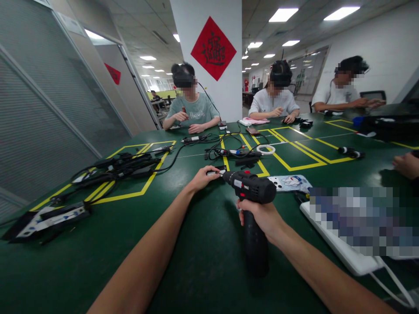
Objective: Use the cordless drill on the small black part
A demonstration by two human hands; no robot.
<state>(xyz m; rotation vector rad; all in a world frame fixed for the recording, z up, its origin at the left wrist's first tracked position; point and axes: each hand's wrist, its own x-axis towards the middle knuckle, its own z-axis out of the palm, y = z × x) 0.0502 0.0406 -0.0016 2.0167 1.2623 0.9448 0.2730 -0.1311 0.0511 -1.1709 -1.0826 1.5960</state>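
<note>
A black cordless drill [253,187] with red switches is gripped around its handle by my right hand [258,213]. The drill points left and away, and its bit reaches a small black-and-white part [214,172]. My left hand [203,178] pinches this part against the green table [206,244]; my fingers hide some of it. Whether the bit turns I cannot tell. Just to the right of the drill's body lies a phone case [290,183] with a cartoon print.
Black cables [121,168] pile up at the left, near a black-and-white strip [49,222]. More cables [235,152] and a white ring [266,149] lie ahead. A white power strip [343,244] stands at the right. Several people sit across the table.
</note>
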